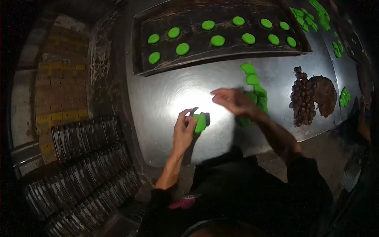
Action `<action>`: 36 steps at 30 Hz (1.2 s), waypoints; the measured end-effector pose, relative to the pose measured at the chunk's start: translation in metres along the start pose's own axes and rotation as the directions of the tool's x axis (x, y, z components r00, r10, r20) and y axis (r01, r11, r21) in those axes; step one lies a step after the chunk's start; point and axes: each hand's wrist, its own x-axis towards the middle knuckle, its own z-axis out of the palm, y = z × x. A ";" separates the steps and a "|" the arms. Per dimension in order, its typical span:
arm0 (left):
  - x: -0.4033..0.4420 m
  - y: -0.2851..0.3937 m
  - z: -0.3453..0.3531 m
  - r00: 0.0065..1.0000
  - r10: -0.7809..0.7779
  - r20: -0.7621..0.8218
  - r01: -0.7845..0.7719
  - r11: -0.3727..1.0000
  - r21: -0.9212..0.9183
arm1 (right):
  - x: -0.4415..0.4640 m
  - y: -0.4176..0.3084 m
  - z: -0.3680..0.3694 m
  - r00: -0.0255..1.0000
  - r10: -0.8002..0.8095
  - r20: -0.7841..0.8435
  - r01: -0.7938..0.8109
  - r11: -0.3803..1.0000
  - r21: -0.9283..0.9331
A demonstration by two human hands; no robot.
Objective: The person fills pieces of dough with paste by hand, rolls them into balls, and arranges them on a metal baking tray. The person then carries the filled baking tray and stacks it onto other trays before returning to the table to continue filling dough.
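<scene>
My left hand (184,128) pinches a flat piece of bright green dough (200,123) between thumb and fingers, just over the metal table (158,114). To its right, my right hand (233,100) is raised with fingers stretched to the left and slightly blurred; nothing shows in it. Beneath and beyond the right wrist lies a row of green dough pieces (251,79), partly hidden by the arm. Farther right are a cluster of dark brown balls (303,96) and a lump of brown paste (325,94).
At the back, a dark tray (233,53) holds two rows of round green discs (217,40). More green pieces (304,19) lie at the far right, with a small pile (344,97) near the right edge. Stacked dark metal trays (85,170) stand at left.
</scene>
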 end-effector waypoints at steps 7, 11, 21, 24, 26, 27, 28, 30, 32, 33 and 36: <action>0.007 0.033 0.014 0.799 0.477 -0.367 -0.403 0.877 0.262 | -0.016 -0.080 0.124 0.770 -0.021 -0.637 0.206 0.954 0.217; -0.032 0.052 0.019 0.830 0.451 -0.327 -0.490 0.871 -0.041 | -0.025 -0.093 0.121 0.766 0.067 -0.639 0.248 0.886 0.391; -0.009 -0.014 -0.001 0.953 0.120 0.277 0.113 0.708 -0.697 | -0.078 -0.050 0.136 0.859 -0.436 -0.267 0.134 0.695 -0.706; -0.003 -0.008 -0.001 0.965 0.043 0.260 0.044 0.946 -0.320 | -0.088 0.010 0.105 0.900 -0.351 -0.257 0.129 0.780 -0.613; -0.003 -0.002 -0.008 0.983 -0.013 0.181 -0.005 0.995 0.096 | -0.076 0.062 0.017 0.834 -0.197 -0.515 -0.246 0.703 -0.667; -0.002 -0.005 -0.008 0.984 -0.011 0.179 -0.006 0.995 0.098 | -0.074 0.098 -0.032 0.667 -0.250 -0.702 -0.468 0.593 -0.655; -0.001 -0.008 -0.006 0.978 0.140 0.152 -0.166 0.970 0.176 | -0.095 0.078 -0.082 0.659 -0.338 -0.671 -0.528 0.427 -0.734; 0.003 -0.010 -0.003 0.948 0.289 0.132 -0.315 0.911 0.267 | -0.094 0.132 -0.162 0.576 -0.322 -0.752 -0.692 0.297 -0.658; 0.006 -0.005 0.003 0.999 -0.024 0.035 0.020 0.994 0.111 | -0.099 0.158 -0.207 0.632 -0.135 -0.763 -0.705 0.307 -0.639; 0.008 -0.002 0.005 0.992 -0.117 0.041 0.114 0.991 0.068 | -0.098 0.166 -0.220 0.648 -0.199 -0.735 -0.694 0.242 -0.678; 0.013 -0.006 0.018 0.973 -0.226 0.037 0.226 0.922 -0.315 | -0.089 0.183 -0.242 0.692 -0.163 -0.703 -0.647 0.290 -0.705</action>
